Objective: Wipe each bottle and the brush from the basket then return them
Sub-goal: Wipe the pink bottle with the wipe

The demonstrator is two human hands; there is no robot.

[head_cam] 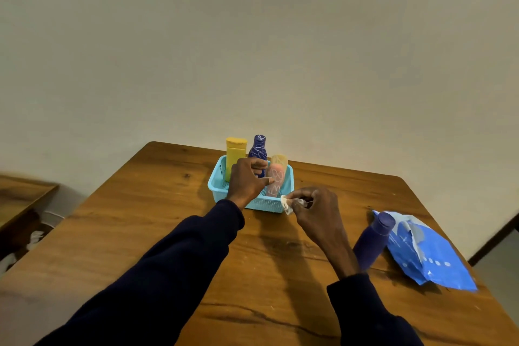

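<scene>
3 bottles stand upright in the perforated turquoise basket: a yellow bottle, a patterned dark blue bottle and a pink bottle. The left hand curls its fingers round the dark blue bottle, hiding its middle. The right hand pinches a crumpled white wipe just in front of the basket. A smooth purple bottle touches a torn blue packet on the scuffed wooden table by a plain wall

Basket holds three bottles; lone bottle, packet lie right.

Three bottles in, one out.
I see a yellow bottle, a dark blue bottle and a pink bottle standing in the pale blue basket; a purple bottle lies tilted well to its right.
</scene>
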